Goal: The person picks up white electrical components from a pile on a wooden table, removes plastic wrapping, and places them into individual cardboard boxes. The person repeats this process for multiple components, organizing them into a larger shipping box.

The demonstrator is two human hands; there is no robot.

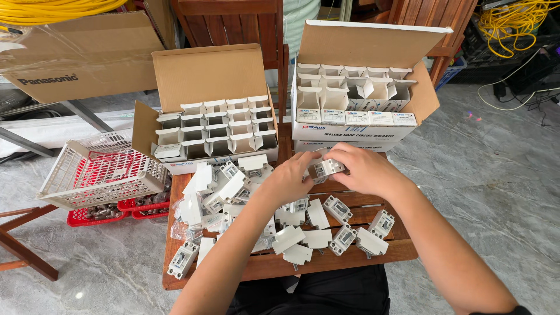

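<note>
Both hands meet above the far middle of a slatted wooden worktop (356,259). The left hand (290,178) and the right hand (363,169) are each closed around a single small white-and-grey circuit breaker (326,168), fingers curled on its opposite ends, holding it clear of the worktop just in front of the right-hand carton. Which fingers bear the grip cannot be told; the thumbs are partly hidden.

On the worktop lie many more loose circuit breakers (339,208) of the same kind, mixed with small white cardboard sleeves (288,237). The heap is densest at the left and centre, under and beside the left forearm; a few units lie apart near the right edge, and one breaker (183,259) sits at the near left corner.

Two open cardboard cartons stand at the far edge. The left carton (204,76) holds rows of opened, empty-looking white inner boxes. The right carton (364,44) holds similar inner boxes, the front row closed.

To the left, off the worktop, a white plastic basket (96,172) rests tilted on red trays (96,216) containing small metal parts. Yellow cable coils (513,20) lie at the upper right on the marble floor (501,175).
</note>
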